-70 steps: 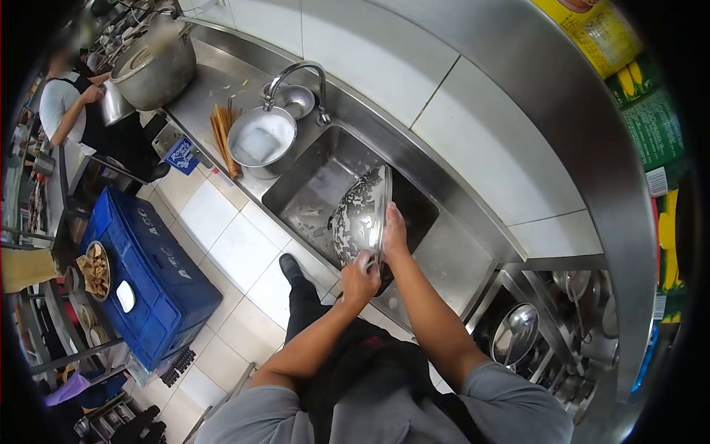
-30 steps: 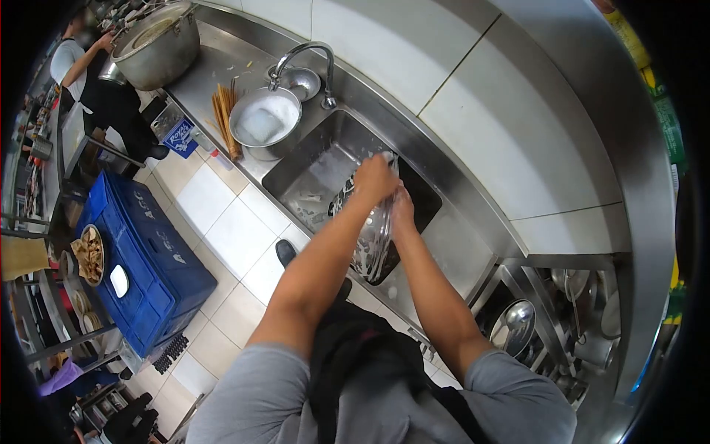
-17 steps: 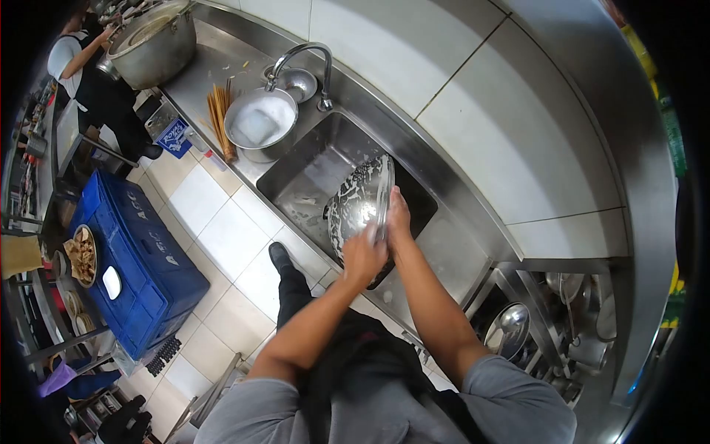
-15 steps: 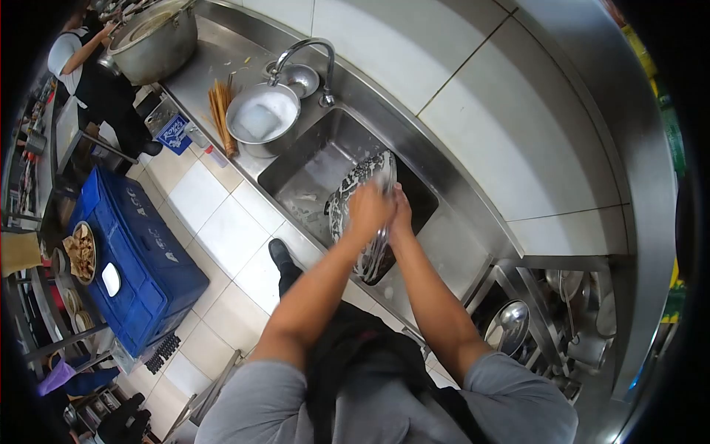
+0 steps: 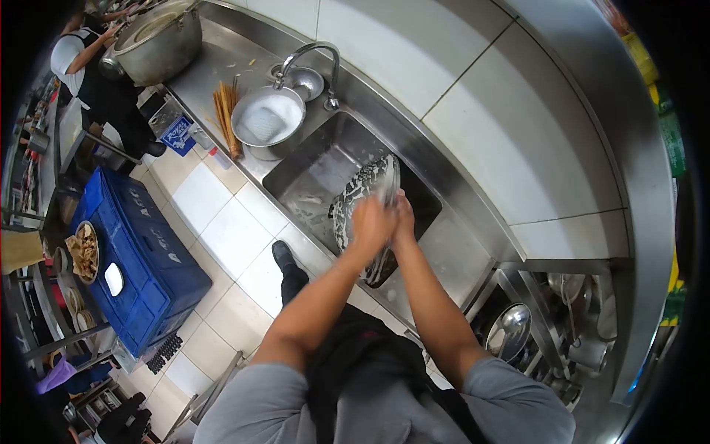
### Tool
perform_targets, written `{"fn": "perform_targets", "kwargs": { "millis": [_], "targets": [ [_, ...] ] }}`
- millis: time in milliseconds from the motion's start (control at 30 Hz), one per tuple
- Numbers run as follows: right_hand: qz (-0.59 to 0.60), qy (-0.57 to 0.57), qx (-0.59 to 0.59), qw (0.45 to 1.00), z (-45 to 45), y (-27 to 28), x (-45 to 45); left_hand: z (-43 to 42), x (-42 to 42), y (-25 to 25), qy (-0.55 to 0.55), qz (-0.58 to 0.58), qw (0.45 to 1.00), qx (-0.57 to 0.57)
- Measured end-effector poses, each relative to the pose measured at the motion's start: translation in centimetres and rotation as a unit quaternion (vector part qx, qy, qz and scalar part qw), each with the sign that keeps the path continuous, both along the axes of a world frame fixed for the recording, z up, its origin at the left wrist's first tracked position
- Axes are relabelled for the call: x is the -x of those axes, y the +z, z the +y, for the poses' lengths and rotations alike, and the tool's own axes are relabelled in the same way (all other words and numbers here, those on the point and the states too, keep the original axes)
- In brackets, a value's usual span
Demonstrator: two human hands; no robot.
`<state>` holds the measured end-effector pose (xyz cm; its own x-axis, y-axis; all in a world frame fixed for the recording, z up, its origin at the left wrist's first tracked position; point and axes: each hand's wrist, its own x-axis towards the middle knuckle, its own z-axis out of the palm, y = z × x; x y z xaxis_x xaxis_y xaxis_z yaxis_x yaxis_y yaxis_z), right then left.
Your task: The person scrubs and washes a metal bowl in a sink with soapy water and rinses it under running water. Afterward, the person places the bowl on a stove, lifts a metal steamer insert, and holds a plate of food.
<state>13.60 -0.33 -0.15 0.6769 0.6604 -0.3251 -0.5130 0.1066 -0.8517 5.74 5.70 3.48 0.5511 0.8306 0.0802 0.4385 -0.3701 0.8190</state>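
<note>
A dark round pan (image 5: 353,198), streaked with white suds, stands tilted on edge in the steel sink (image 5: 310,174). Whether it is a wok or a domed lid I cannot tell. My right hand (image 5: 403,217) grips its rim on the right side. Close beside it, my left hand (image 5: 373,222) is curled against the pan near the rim, its fingers blurred by motion; anything inside that hand is hidden. Beyond the sink's left end sits a metal pot (image 5: 268,120) of foamy water with a pale sponge-like lump in it.
A curved faucet (image 5: 310,48) arches over the back of the sink. Near the foamy pot lie a bundle of wooden sticks (image 5: 225,118) and a small metal bowl (image 5: 305,81). A large pot (image 5: 159,48), a blue chest (image 5: 140,255) and another person (image 5: 92,70) are to the left.
My left hand has shifted slightly along the pan near the rim. The right hand keeps its grip, and the pan stays in nearly the same tilted position.
</note>
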Motion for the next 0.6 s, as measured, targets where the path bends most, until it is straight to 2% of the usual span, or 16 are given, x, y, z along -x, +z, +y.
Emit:
{"fn": "perform_targets", "kwargs": {
  "millis": [33,100,167,233,267,300,367,467,500,533,567,600],
  "targets": [
    [-0.023,-0.015,-0.002,1.0,0.5,-0.4,0.0,3.3,-2.7,0.3,-0.003,-0.007,1.0,-0.021],
    [-0.037,-0.007,0.013,0.999,1.3,0.1,-0.3,7.4,-6.4,2.5,-0.003,0.086,0.994,0.073],
    [-0.057,0.002,0.027,0.998,2.6,1.3,-2.8,5.8,-5.1,2.7,0.002,0.044,0.997,0.056],
    [0.035,0.042,0.195,0.979,5.0,2.3,-6.6,1.7,-1.0,1.1,-0.019,-0.002,1.0,0.002],
    [0.096,0.015,0.175,0.98,6.9,2.4,-8.1,-1.4,1.6,1.5,-0.013,0.01,1.0,0.004],
    [0.077,0.02,0.191,0.978,8.3,-0.2,-10.3,-4.2,4.4,0.9,-0.024,-0.016,0.999,-0.028],
    [0.061,0.027,0.204,0.977,9.3,-5.1,-11.9,-8.2,7.9,-2.2,-0.018,-0.11,0.994,-0.008],
    [-0.078,0.016,0.222,0.972,9.1,-4.4,-9.4,-7.0,8.0,-2.1,-0.02,-0.116,0.993,-0.019],
    [-0.058,-0.005,0.182,0.982,7.7,-0.7,-6.2,-5.5,6.6,-1.0,-0.02,-0.07,0.997,0.022],
    [-0.036,-0.026,0.144,0.989,6.1,1.4,-3.6,-3.2,4.4,0.4,-0.012,-0.053,0.998,0.014],
    [-0.075,-0.007,0.09,0.993,4.4,0.3,-3.0,-0.6,2.1,1.7,-0.006,-0.033,0.999,0.008],
    [-0.072,-0.007,0.095,0.993,3.7,1.0,-2.2,2.3,-0.1,2.8,-0.05,-0.025,0.998,0.038]
  ]
}}
